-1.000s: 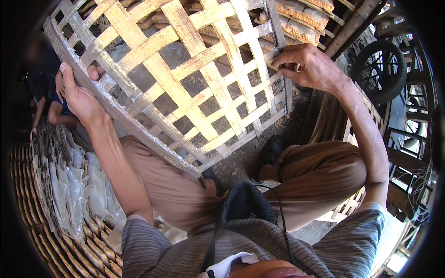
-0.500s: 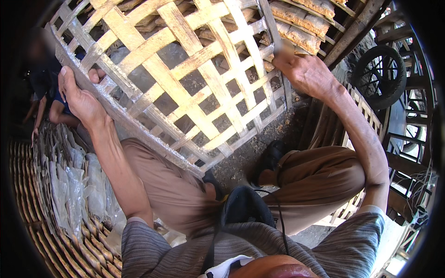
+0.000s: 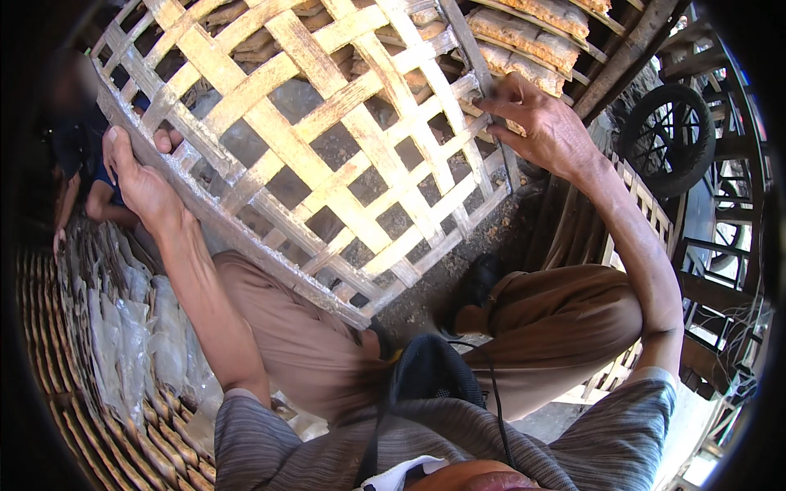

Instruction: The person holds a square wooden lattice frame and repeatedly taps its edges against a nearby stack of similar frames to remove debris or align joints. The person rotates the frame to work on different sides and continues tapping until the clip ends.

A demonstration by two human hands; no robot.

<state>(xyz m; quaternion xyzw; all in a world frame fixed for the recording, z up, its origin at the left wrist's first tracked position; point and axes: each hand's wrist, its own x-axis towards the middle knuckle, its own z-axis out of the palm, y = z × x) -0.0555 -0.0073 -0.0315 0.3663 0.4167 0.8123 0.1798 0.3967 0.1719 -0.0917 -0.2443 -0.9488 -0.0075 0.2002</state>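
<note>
A large woven bamboo tray (image 3: 327, 135) with wide lattice gaps is tilted up in front of me, above my knees. Fingers of my left hand (image 3: 146, 176) wrap round its left wooden rim, the thumb on the near side. At the opposite rim, my right hand (image 3: 536, 123) has its thumb and bent fingers pinched on the edge strip. Some of those fingertips are blurred or tucked behind the edge. Pale flakes cling along the left rim.
Stacked racks with orange-brown slabs (image 3: 524, 53) stand beyond the tray. Thin sheets and clear plastic (image 3: 123, 344) lie in rows at my left. Another person (image 3: 70, 164) sits at the far left. A black spoked wheel (image 3: 670, 139) stands at the right, beside slatted frames.
The tray has shifted slightly downward in view. My right hand's fingers have bent and moved along the rim, the thumb now showing lower; my left hand keeps its hold.
</note>
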